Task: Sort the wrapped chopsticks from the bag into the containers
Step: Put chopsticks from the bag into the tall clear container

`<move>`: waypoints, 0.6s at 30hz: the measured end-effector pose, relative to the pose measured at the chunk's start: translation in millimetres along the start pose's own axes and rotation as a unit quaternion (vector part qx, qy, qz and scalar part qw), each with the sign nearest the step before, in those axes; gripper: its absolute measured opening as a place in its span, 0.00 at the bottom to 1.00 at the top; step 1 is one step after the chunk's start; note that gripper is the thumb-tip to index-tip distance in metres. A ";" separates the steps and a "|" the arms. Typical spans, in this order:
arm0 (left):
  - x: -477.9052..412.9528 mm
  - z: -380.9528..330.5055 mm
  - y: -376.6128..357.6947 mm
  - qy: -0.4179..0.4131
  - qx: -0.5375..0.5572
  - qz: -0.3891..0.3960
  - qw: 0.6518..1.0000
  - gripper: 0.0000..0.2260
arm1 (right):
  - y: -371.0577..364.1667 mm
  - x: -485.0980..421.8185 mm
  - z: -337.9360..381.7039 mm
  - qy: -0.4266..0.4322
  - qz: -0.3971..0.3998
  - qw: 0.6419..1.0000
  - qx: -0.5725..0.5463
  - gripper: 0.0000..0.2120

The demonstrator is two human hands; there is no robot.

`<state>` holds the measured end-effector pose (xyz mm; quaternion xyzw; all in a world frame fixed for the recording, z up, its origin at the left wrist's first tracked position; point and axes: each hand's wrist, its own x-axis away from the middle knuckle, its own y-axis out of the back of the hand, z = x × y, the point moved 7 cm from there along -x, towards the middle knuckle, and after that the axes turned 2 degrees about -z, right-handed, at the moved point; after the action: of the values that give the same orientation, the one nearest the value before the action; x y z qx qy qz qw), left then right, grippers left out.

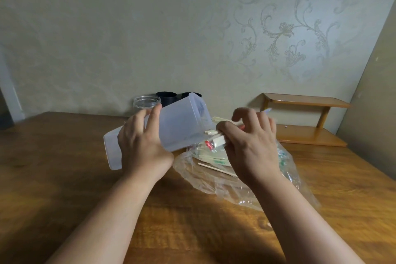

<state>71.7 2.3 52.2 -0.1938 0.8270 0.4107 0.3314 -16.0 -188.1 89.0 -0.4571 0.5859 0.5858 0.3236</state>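
The left hand (142, 146) gripped a cloudy plastic container (182, 122), tipped on its side with its open mouth turned toward the right hand (250, 146). That hand held a bundle of wrapped chopsticks (217, 141) at the mouth, their ends at its rim. Under the right hand a clear bag (235, 188) lay on the wooden table (64, 156) with more sticks inside. Beyond the left hand stood a clear jar (146, 102) and black cups (166, 97) — beyond the right, a low wooden shelf (306, 120).

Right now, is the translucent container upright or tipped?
Tipped. The left hand holds the translucent container slanted, mouth facing the chopsticks the right hand grips.
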 end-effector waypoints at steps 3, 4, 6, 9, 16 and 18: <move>0.3 -1.1 -0.1 0.006 -0.007 0.004 1.000 0.46 | 4.7 1.2 -5.6 -0.024 -0.062 0.997 -0.029 0.06; 0.5 -1.5 -0.2 0.005 -0.010 0.003 1.000 0.46 | 5.8 3.8 -9.3 -0.043 -0.084 0.994 -0.050 0.08; 0.6 -1.7 0.2 -0.008 -0.018 -0.007 1.000 0.46 | 7.2 8.8 -16.7 -0.085 -0.115 0.984 -0.110 0.12; 0.8 0.6 -1.3 -0.022 -0.046 -0.024 0.998 0.45 | 10.5 10.8 -18.3 -0.110 -0.146 0.958 -0.222 0.06; 0.6 6.0 -1.3 -0.013 -0.100 -0.030 0.994 0.47 | 0.0 16.6 -33.4 -0.251 -0.166 0.886 -0.352 0.02; 0.5 7.3 -3.0 -0.012 -0.105 -0.024 0.994 0.47 | 3.5 18.5 -34.9 -0.263 -0.186 0.870 -0.372 0.01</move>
<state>76.0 6.4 46.9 -0.2420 0.7703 0.4896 0.3291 -20.6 -225.6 77.1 -0.4731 0.1218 0.7877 0.3754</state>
